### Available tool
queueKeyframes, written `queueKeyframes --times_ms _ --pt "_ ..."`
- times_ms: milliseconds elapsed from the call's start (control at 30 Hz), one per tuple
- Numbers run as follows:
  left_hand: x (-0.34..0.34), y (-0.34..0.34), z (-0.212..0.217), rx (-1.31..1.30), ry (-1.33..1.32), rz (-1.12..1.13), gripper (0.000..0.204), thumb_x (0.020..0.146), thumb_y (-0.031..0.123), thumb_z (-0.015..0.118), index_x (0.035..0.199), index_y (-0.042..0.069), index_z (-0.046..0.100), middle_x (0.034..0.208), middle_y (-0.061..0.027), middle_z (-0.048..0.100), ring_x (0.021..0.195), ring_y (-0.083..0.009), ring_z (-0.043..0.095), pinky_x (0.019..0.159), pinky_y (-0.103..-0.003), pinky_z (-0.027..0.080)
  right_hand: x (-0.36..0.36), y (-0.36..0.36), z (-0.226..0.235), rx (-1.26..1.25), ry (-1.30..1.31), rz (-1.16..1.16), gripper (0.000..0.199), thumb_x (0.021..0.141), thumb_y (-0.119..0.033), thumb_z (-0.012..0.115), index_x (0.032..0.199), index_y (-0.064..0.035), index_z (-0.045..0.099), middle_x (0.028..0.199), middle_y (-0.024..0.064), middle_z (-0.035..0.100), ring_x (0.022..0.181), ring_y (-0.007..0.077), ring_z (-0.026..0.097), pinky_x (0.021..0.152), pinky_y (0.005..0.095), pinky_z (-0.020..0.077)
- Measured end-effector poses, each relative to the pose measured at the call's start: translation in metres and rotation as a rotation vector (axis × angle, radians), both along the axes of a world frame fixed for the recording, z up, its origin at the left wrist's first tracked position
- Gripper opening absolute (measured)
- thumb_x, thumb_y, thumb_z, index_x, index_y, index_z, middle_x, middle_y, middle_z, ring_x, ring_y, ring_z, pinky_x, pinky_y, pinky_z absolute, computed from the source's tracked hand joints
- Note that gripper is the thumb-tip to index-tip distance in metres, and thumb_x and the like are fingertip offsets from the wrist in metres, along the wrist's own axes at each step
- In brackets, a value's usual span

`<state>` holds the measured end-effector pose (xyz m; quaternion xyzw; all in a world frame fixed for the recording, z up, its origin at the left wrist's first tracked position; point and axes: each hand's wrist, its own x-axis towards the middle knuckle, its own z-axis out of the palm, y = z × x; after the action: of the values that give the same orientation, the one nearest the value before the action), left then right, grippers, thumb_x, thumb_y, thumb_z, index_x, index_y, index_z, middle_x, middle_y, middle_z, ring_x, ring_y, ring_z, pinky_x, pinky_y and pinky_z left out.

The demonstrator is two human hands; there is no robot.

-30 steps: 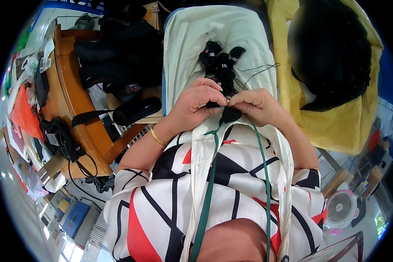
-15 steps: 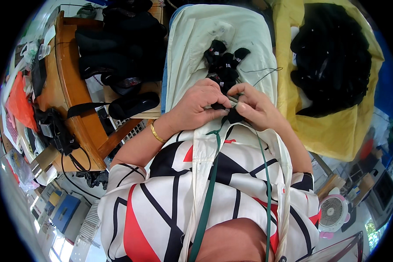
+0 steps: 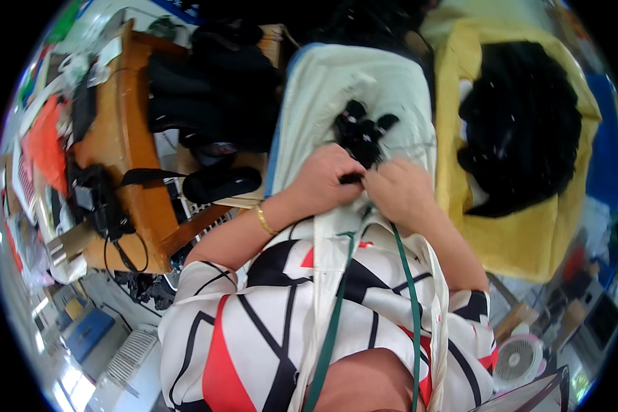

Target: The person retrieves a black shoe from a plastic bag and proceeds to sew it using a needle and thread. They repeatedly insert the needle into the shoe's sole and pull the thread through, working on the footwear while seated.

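Note:
My left hand (image 3: 328, 180) is closed on a small black fabric piece (image 3: 351, 178), a bit of which shows between its thumb and fingers. Right beside it, my right hand (image 3: 399, 192) is closed with curled fingers against the same spot. What its fingertips hold is hidden and blurred. Just beyond both hands lies a cluster of small black fabric bundles (image 3: 361, 136) with pale specks. They rest on a white cloth (image 3: 384, 72) spread over my lap area.
A yellow sack (image 3: 522, 240) of black pieces (image 3: 522, 130) stands on the right. To the left is a wooden table (image 3: 123, 158) beside a stack of black items (image 3: 206, 93) and a black strap-like piece (image 3: 223, 184). A fan (image 3: 518, 360) sits at lower right.
The view has shifted, so the scene sits lower. My right hand's fingers have curled in from a spread pinch, and the thin dark thread near it no longer shows.

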<state>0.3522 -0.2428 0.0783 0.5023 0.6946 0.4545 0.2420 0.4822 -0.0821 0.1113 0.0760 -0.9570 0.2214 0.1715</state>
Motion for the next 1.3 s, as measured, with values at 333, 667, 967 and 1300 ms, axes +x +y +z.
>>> queueKeyframes --times_ms 333,667,967,1300 --pt "-0.005 0.001 0.012 0.079 0.024 0.036 0.010 0.075 0.015 0.072 0.081 0.009 0.067 0.079 -0.0072 0.063 0.083 -0.0291 0.058 0.076 -0.040 0.046 0.016 0.009 0.025 -1.697 -0.343 -0.355 0.009 0.104 -0.013 0.052 0.098 -0.0069 0.052 0.068 0.0009 0.052 0.053 0.0121 0.055 0.048 0.0273 0.0459" --pt "-0.035 -0.016 -0.006 -0.060 0.189 0.100 0.012 0.076 0.020 0.069 0.080 0.009 0.067 0.076 -0.0100 0.063 0.082 -0.0317 0.058 0.074 -0.043 0.047 0.179 0.232 0.021 -1.768 1.040 -0.697 0.032 0.100 -0.004 0.050 0.069 -0.0086 0.043 0.060 -0.0022 0.025 0.056 0.0083 0.033 0.104 0.0398 0.0509" --pt "-0.029 0.002 0.007 -0.025 -0.033 0.057 0.016 0.081 0.024 0.070 0.089 0.010 0.069 0.086 -0.0122 0.063 0.089 -0.0313 0.059 0.080 -0.040 0.048 0.012 0.029 -0.033 -0.939 -0.239 -0.305 0.028 0.089 -0.006 0.068 0.116 -0.0023 0.061 0.097 0.0056 0.062 0.094 0.0151 0.062 0.086 0.0273 0.0490" --pt "-0.125 -0.100 0.034 -0.392 0.469 1.000 0.035 0.083 0.040 0.071 0.083 0.005 0.069 0.085 -0.0156 0.067 0.087 -0.0351 0.063 0.076 -0.045 0.051 -0.013 0.015 -0.030 -0.873 -0.184 -0.408 0.011 0.094 -0.010 0.065 0.094 0.0006 0.066 0.079 0.0044 0.061 0.074 0.0125 0.054 0.068 0.0273 0.0448"
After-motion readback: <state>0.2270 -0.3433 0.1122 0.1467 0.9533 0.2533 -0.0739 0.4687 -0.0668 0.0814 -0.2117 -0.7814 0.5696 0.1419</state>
